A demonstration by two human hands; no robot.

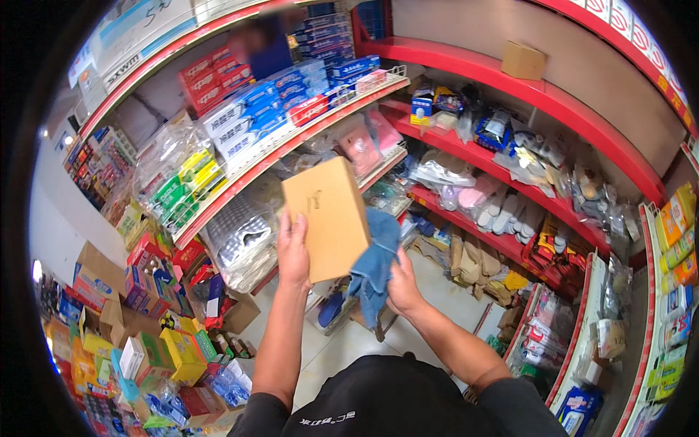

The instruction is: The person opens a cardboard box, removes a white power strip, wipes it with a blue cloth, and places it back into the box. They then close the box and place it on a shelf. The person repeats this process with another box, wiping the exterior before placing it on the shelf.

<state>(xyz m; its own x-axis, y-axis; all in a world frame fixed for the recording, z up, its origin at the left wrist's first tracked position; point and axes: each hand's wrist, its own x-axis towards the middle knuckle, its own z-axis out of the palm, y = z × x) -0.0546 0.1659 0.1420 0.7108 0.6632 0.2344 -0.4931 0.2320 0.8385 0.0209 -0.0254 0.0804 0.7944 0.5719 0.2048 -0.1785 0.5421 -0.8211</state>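
A closed brown cardboard box [333, 218] with a small dark mark on its face is held up in front of me, slightly tilted. My left hand [294, 248] grips its left side, thumb on the face. My right hand [403, 281] holds a crumpled blue cloth [377, 259] against the box's lower right side; the fingers behind the cloth are hidden. Behind the box, shelves carry stacked toothpaste boxes [240, 117] and bagged pink textiles [359, 150].
Red shelves [491, 147] with bagged slippers [508, 213] curve round the right. Opened cartons and packaged goods [185, 355] crowd the lower left. White shelves [579, 322] stand at the right. Tiled floor [322, 349] shows below my hands. A blurred person [270, 52] is beyond the upper shelf.
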